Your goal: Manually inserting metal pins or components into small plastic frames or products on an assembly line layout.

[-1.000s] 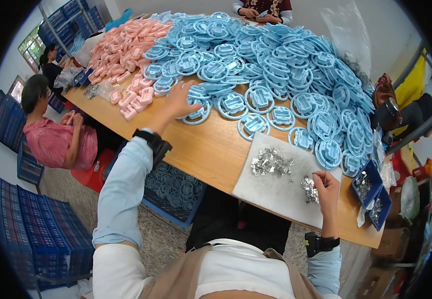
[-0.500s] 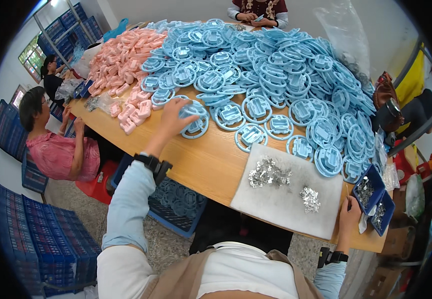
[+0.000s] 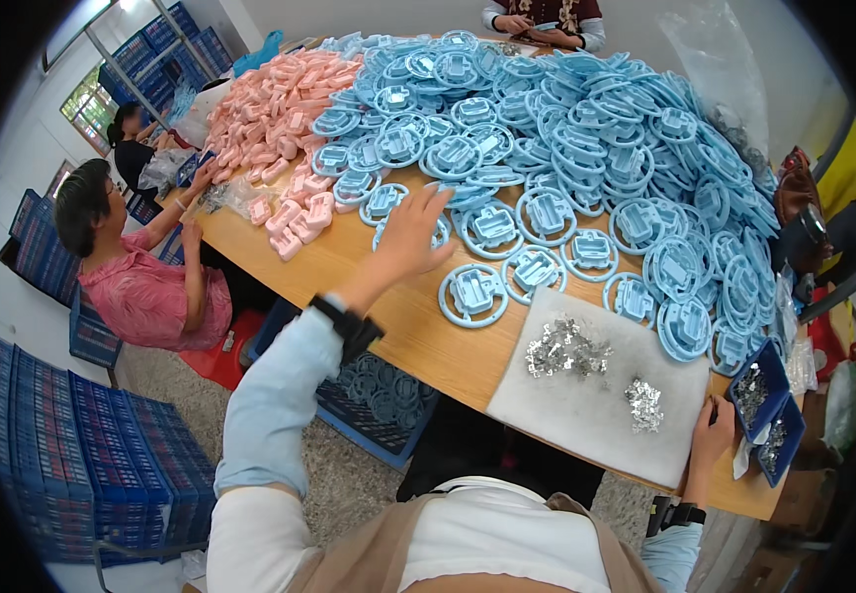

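My left hand is open, its fingers stretched over a light blue plastic ring part on the table and partly hiding it. Apart from the heap lies another such blue ring, flat, with a moulded frame in its middle. At the right edge of a pale grey pad, my right hand rests with its fingers curled together; what they hold is hidden. On the pad are two piles of small metal pieces, a spread one and a smaller one.
A big heap of blue rings and a heap of pink plastic parts cover the far table. Beside my right hand stand blue bins of metal pieces. A person in pink sits left; another person's hands work at the far side.
The view has shifted, moving the scene rightward. My left hand has moved right, and a blue ring now lies separately nearer the pad. The thin stick seen at my right hand no longer shows clearly.
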`<action>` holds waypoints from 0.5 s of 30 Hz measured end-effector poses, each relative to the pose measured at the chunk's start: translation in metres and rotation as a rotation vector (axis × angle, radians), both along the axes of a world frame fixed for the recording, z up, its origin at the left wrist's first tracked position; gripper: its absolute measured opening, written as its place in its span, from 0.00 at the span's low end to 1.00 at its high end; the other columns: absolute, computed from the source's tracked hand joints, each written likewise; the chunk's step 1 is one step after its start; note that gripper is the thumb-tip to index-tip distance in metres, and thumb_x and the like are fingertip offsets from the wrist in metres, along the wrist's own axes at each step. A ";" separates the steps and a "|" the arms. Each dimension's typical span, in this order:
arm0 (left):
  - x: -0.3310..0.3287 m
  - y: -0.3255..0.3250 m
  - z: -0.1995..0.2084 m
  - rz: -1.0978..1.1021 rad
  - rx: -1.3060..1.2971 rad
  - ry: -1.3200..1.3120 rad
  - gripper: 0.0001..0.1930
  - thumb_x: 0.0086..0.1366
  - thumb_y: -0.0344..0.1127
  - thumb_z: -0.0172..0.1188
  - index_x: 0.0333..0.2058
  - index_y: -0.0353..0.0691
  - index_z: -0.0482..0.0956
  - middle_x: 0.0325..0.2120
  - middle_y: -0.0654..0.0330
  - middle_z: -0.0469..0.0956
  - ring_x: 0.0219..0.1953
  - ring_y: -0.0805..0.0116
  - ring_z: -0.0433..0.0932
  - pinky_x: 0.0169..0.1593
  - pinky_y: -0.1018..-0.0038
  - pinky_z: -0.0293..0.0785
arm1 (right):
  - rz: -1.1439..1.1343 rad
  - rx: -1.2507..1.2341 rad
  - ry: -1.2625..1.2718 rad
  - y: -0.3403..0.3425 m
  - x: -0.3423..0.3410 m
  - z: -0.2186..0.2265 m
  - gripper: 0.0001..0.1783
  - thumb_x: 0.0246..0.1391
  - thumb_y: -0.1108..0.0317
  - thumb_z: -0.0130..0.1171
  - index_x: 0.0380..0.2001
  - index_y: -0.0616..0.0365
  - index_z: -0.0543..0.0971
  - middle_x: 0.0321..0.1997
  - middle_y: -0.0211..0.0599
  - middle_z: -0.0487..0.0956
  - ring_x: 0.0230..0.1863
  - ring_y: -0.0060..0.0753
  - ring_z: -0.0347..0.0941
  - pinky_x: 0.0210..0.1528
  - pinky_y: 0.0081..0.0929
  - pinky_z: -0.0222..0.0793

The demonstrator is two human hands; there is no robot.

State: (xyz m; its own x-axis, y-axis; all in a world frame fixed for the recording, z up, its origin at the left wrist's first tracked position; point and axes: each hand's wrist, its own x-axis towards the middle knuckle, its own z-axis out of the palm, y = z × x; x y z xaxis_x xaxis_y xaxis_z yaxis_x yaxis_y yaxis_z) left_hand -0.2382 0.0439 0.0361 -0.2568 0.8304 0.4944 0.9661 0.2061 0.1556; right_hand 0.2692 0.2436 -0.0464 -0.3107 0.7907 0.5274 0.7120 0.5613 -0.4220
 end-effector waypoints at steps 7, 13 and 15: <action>-0.054 0.080 -0.013 0.048 -0.289 0.017 0.17 0.49 0.32 0.57 0.41 0.39 0.73 0.32 0.49 0.75 0.37 0.50 0.74 0.41 0.59 0.69 | 0.004 0.044 0.009 -0.005 -0.002 0.007 0.08 0.49 0.76 0.52 0.34 0.66 0.73 0.30 0.45 0.71 0.32 0.47 0.70 0.34 0.32 0.66; -0.064 0.046 0.016 0.047 0.161 -0.332 0.11 0.50 0.29 0.51 0.33 0.34 0.76 0.23 0.48 0.76 0.27 0.54 0.76 0.33 0.64 0.71 | 0.043 0.037 0.004 -0.001 0.005 0.000 0.10 0.47 0.78 0.51 0.35 0.67 0.71 0.33 0.50 0.70 0.37 0.52 0.67 0.39 0.38 0.64; -0.057 0.031 0.001 0.132 0.051 -0.632 0.13 0.50 0.29 0.52 0.36 0.33 0.76 0.23 0.51 0.77 0.27 0.60 0.76 0.32 0.69 0.71 | 0.029 -0.013 0.006 -0.002 0.004 0.003 0.09 0.46 0.79 0.51 0.34 0.67 0.71 0.33 0.50 0.70 0.37 0.53 0.67 0.40 0.38 0.63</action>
